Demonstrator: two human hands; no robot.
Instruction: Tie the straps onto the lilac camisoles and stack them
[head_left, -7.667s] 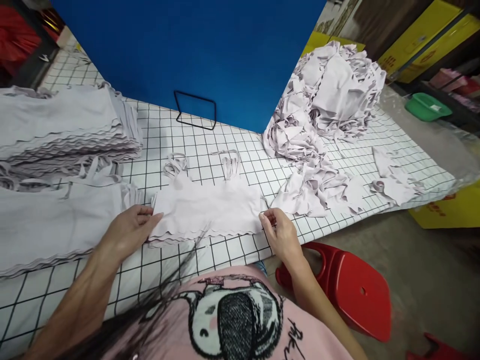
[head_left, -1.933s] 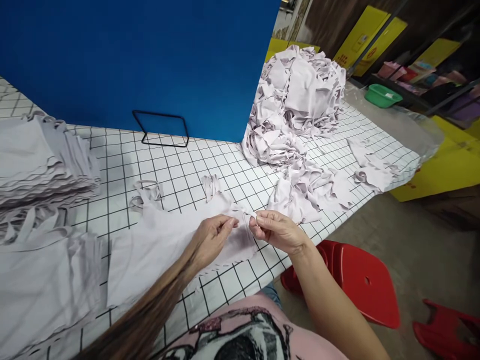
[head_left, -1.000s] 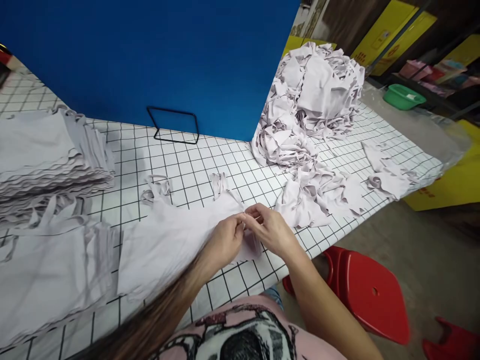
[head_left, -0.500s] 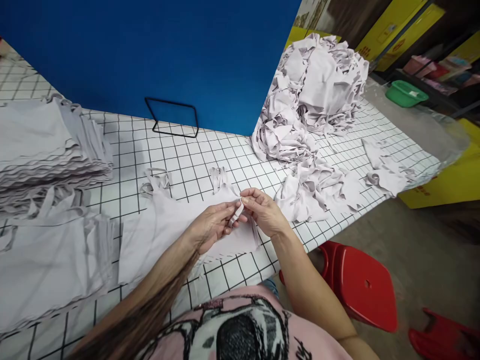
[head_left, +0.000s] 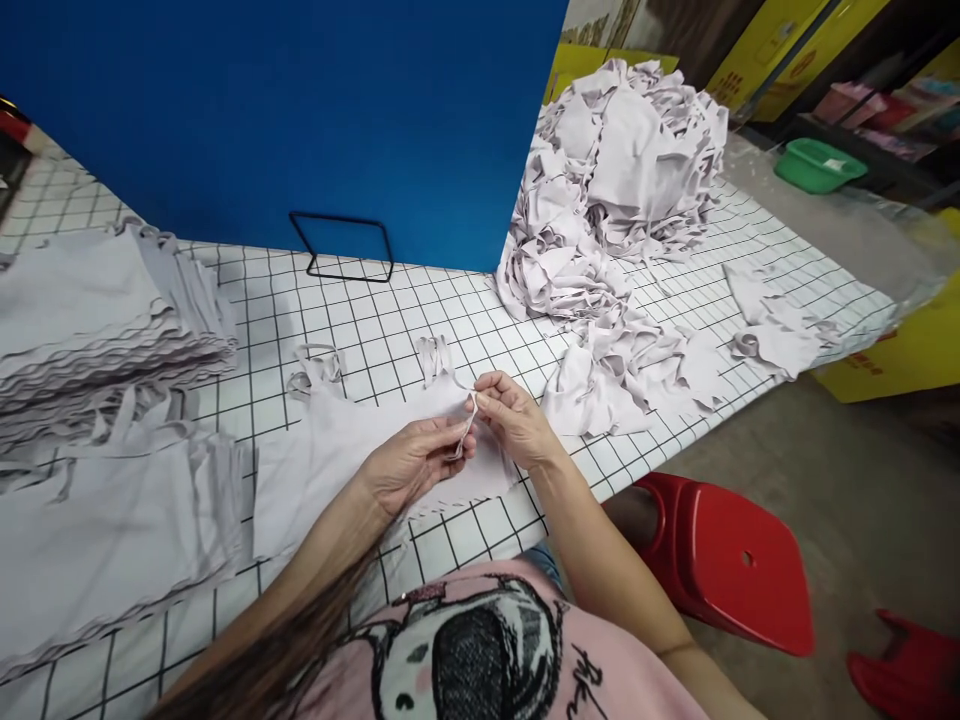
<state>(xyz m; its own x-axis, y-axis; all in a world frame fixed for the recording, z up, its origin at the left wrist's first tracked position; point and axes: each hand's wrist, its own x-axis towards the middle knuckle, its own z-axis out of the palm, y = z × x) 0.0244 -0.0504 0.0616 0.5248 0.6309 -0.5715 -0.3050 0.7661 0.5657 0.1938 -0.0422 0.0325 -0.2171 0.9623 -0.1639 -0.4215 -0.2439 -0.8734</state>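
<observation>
Across a grid-patterned bench [head_left: 442,312], before a tall blue panel [head_left: 300,110], pale cloth lies stacked and heaped.
A crumpled heap [head_left: 637,165] fills the far right, and flat stacks [head_left: 105,520] sit at the left. Between them, at the near side, some strapped cloth [head_left: 341,435] lies flat. Over its right end the left hand [head_left: 424,460] and right hand [head_left: 514,420] are near each other, fingertips nearly closed, both pinching a narrow white strip [head_left: 468,420].

Head-worn view, forward and down at table [head_left: 442,305]
</observation>
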